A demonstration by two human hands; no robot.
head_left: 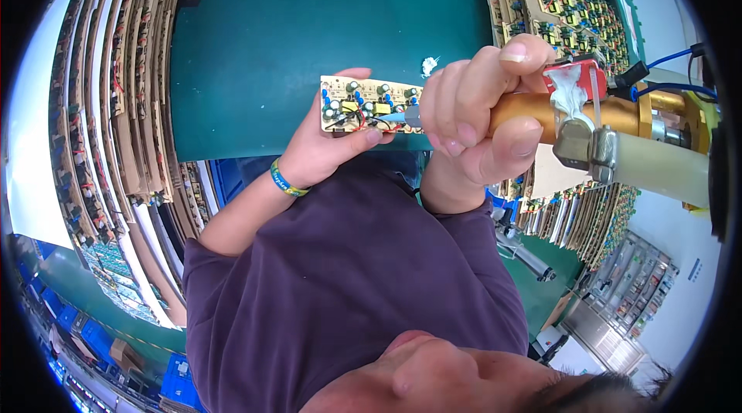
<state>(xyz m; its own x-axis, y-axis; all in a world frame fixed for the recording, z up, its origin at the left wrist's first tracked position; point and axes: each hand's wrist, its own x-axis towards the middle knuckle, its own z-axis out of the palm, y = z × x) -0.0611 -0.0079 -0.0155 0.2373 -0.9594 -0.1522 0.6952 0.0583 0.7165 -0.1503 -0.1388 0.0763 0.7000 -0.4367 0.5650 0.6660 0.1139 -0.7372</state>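
My left hand (321, 146) is closed on the left end of a cream circuit board (329, 91), thumb along its near edge and fingers behind it. Green-topped capacitors, blue parts and red and black wires stand up from the board. In my right hand (471, 108) is a gold-barrelled glue dispenser (524, 115), gripped with the fingers wrapped round it. Its tapered blue nozzle (394, 117) points left, with the tip over the middle of the board; whether it touches, I cannot tell. My right hand hides the board's right end.
A green mat (309, 19) covers the table, with a white blob (430, 65) beyond the board. Tall stacks of boards and cardboard (127, 88) line the left. More populated boards (572, 7) stand at the right. Blue cables (672, 90) and a thick pale hose (657, 169) trail from the dispenser.
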